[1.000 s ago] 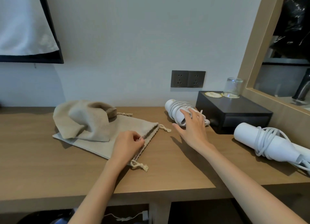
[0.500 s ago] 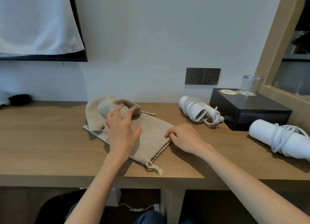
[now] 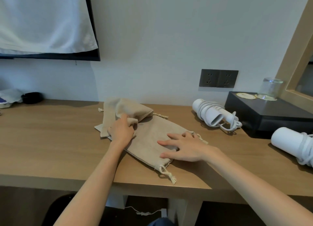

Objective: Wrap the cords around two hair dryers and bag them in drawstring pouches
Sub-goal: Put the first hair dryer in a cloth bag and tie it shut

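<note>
- On the wooden desk (image 3: pixel 50 141), toward its far right, the far hair dryer (image 3: pixel 210 114) lies on its side just beside the black box (image 3: pixel 271 114). Its cord is wound in loops round the body, and the last stretch trails loose on the wood.
- At the right edge of the view, the near hair dryer (image 3: pixel 291 143) also lies on its side with its cord coiled round it. The frame cuts part of it off, so I cannot tell how the cord's end sits.
- The cord-wrapping half of the task looks done for both dryers, as far as can be seen.
- The bagging half has not begun. Both dryers lie bare on the desk, well apart from the pouches and to their right.
- Mid-desk, the flat pouch (image 3: pixel 152 137) lies spread out, with a tasselled drawstring (image 3: pixel 171 177) near the desk's near edge.
- The crumpled pouch (image 3: pixel 128 109) lies heaped across the flat pouch's far left end, touching it.
- The left hand (image 3: pixel 121 131) has its fingers curled, gripping a fold of the crumpled pouch.
- The right hand (image 3: pixel 184 148) lies with fingers spread, pressing flat on the flat pouch toward its right end.
- The step in hand seems to be parting the two pouches, one pinned down and the other taken up.
- What is left is to open a pouch mouth, slide a dryer in and pull the drawstring tight, then do the same with the second pouch and dryer.
</note>
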`<state>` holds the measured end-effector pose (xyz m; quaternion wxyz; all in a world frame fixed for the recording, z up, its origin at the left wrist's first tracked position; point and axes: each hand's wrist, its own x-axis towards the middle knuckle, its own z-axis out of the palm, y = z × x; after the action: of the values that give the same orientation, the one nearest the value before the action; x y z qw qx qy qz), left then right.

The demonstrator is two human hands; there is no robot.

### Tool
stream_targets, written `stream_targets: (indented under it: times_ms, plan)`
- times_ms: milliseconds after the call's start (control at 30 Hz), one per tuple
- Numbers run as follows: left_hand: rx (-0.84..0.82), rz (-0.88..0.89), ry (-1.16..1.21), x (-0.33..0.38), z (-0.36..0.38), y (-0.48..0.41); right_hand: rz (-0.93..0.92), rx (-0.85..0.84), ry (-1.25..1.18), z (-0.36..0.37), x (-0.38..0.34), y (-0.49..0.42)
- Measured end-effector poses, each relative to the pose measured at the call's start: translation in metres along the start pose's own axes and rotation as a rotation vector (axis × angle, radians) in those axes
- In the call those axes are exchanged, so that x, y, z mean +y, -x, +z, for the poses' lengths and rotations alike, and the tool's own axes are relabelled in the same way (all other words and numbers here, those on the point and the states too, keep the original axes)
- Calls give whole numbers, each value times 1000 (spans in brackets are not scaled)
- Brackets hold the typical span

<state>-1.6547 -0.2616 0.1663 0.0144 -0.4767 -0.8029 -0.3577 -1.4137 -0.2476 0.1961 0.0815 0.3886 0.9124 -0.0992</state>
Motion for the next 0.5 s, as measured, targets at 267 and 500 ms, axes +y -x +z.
stream_targets:
  times_ms: [267, 500]
  plan:
    - [217, 205, 406, 5, -20, 11, -43, 143, -32, 9, -27, -53]
    - [286, 189, 447, -6, -26, 18, -145, 308, -209, 7, -67, -127]
